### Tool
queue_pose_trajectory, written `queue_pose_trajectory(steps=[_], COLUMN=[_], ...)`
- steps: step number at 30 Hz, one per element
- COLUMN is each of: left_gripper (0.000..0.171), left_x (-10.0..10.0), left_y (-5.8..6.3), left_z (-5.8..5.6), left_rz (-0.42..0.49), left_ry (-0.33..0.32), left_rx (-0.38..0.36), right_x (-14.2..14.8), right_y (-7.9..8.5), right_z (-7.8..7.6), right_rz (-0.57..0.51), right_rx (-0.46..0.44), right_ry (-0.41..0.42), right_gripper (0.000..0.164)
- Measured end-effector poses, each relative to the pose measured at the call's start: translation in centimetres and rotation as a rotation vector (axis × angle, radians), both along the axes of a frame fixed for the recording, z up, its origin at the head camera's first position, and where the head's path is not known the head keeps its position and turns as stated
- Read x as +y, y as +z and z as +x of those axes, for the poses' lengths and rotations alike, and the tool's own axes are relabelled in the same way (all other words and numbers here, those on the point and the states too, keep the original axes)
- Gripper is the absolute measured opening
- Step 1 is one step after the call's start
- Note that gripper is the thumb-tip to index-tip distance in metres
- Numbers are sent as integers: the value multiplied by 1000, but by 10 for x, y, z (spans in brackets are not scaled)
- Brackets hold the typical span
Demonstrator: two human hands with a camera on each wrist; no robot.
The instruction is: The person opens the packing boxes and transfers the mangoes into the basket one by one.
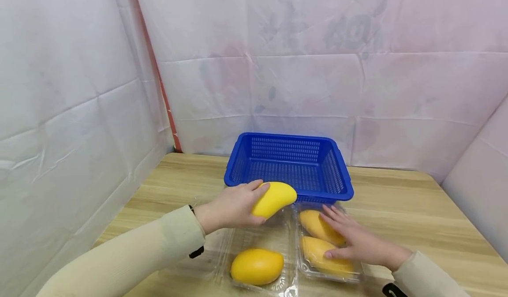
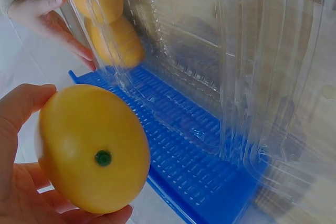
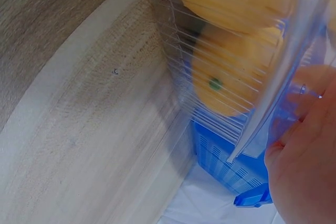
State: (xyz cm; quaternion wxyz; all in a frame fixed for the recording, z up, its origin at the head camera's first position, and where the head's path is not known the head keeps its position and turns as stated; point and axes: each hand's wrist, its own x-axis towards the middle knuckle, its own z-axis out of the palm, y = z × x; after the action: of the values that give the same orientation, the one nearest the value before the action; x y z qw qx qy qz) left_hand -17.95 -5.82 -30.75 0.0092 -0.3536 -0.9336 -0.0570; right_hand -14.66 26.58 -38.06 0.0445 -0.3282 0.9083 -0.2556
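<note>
Yellow mango (image 1: pixel 274 199) sits in the left hand (image 1: pixel 234 206), whose digits wrap its sides and leave the green-dotted end bare toward the left wrist camera. It is lifted over the far part of a clear tray (image 1: pixel 274 235), close to the basket's near rim; whether it touches that rim I cannot tell. The right hand (image 1: pixel 363 240), fingers stretched and spread, rests against a second clear container (image 1: pixel 317 274) with two more mangoes (image 1: pixel 313 226) inside, and seems to steady it rather than grasp it. I would judge this to be the handling of a single fruit, mid-carry, and any move from here calls for a secure hold on the smooth skin, with the mango kept off the thin plastic edges. Just nearer the person, another mango (image 1: pixel 257 266) lies on its side in the tray, and a transparent flap (image 1: pixel 212 255) spreads to the left of that. Beyond both containers stands the blue basket (image 1: pixel 285 147), upright, its sides pierced with small slots. All of it rests on a pale wood-grain bench (image 1: pixel 412 213) with rounded far corners. Creased whitish sheeting (image 1: pixel 301 85) hangs behind and at both sides, faintly printed at the back, with a red strip (image 1: pixel 155 67) near the left corner.
</note>
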Motion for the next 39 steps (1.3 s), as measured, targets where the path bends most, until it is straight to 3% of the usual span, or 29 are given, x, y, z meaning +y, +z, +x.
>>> queue_pose_trajectory(steps=[7, 20, 26, 33, 39], left_gripper=[76, 77, 77, 77, 77], left_x=[2, 6, 7, 7, 5], left_y=[1, 4, 5, 6, 7], left_z=[-2, -5, -7, -10, -14], left_rz=[8, -25, -35, -28, -15], left_ry=[-11, -11, -12, -2, 6], left_rx=[6, 21, 60, 43, 34], right_x=[1, 4, 2, 2, 2], right_y=[-5, -4, -6, -9, -7], right_z=[0, 1, 0, -1, -1], right_rz=[7, 4, -7, -6, -6], right_rx=[58, 6, 43, 95, 53], right_ry=[-4, 6, 7, -2, -1], right_gripper=[85, 84, 83, 83, 83])
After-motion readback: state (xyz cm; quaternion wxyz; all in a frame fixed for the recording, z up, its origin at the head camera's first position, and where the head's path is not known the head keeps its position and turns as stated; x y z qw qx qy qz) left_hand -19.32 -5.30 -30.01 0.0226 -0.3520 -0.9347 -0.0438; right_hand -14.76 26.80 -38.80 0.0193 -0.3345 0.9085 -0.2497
